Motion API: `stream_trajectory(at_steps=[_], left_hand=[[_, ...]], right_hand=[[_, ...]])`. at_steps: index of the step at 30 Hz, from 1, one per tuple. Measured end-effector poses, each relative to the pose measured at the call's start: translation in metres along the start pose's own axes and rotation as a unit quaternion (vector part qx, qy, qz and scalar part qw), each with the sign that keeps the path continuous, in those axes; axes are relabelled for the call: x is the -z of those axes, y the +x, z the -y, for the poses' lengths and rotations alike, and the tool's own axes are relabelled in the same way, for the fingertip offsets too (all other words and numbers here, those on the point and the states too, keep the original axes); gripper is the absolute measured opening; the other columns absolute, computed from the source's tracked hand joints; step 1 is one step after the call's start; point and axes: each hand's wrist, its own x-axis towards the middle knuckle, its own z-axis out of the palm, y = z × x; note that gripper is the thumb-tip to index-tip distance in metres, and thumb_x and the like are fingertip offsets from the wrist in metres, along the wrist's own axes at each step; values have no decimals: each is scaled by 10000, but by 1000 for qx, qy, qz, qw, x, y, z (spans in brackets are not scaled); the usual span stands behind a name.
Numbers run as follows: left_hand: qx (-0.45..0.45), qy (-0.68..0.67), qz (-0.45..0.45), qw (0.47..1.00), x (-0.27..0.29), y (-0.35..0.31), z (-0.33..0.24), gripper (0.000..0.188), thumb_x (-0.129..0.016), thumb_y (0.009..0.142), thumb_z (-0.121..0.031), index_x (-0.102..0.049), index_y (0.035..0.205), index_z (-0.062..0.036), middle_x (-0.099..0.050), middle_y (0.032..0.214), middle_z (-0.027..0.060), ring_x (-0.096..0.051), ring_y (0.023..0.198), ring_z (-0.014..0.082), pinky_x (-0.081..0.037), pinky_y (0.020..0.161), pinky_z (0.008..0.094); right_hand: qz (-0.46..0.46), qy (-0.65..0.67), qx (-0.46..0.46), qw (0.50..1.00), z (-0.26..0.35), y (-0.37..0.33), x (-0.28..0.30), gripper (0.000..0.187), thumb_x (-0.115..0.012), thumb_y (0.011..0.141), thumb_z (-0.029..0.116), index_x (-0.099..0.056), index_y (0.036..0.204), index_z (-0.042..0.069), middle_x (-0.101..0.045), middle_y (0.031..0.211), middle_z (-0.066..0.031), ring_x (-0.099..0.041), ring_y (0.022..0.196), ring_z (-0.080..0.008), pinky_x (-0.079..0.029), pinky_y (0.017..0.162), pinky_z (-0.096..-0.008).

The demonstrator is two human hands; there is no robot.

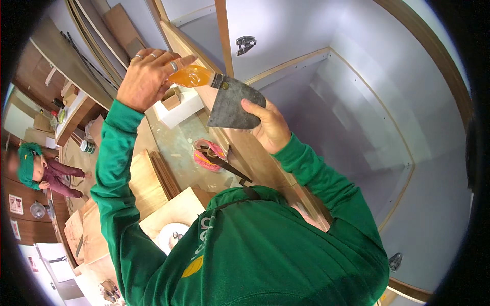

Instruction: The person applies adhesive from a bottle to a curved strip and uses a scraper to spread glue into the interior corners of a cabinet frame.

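Observation:
In front of my chest I hold a putty knife (pixel 235 107) with a wide grey blade and a clear orange handle. My left hand (pixel 153 74), with rings on several fingers, is closed round the handle's end. My right hand (pixel 268 122) pinches the blade's far side, its thumb lying on the face and its fingers hidden behind. The blade tilts down to the right, and its grey surface looks smeared and worn. Just behind the knife runs the wooden edge (pixel 245 148) of a cabinet.
To the right opens a pale cabinet interior (pixel 326 117) with a metal hinge (pixel 245 45). A white box (pixel 178 108) and a pink item (pixel 208 155) lie below, left of the wooden edge. Wooden boards (pixel 148 178) are stacked at left. Farther left is another person (pixel 48 171).

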Motion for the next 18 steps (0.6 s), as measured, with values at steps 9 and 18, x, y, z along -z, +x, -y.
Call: stream_trajectory(at_steps=[9,18], left_hand=[[60,-39,-8,997,-34,-23,-15,593,-767,787,-213,-612,1359,-245,-689,1155,64,-649,1034,281,-474,939,429],[375,-551,-158,728,-140,-118,-91,576,-747,848,-5,-541,1380,-86,-667,1237,106,-651,1110,214,-528,917,340]], right_hand=[[24,0,11,1000,9,1,-5,367,-615,974,140,-559,1313,11,-664,1215,-77,-651,1103,-188,-529,966,-361],[-47,-460,267,845,88,21,37,284,-630,967,148,-634,1226,32,-708,1102,-80,-675,1005,-222,-528,898,-366]])
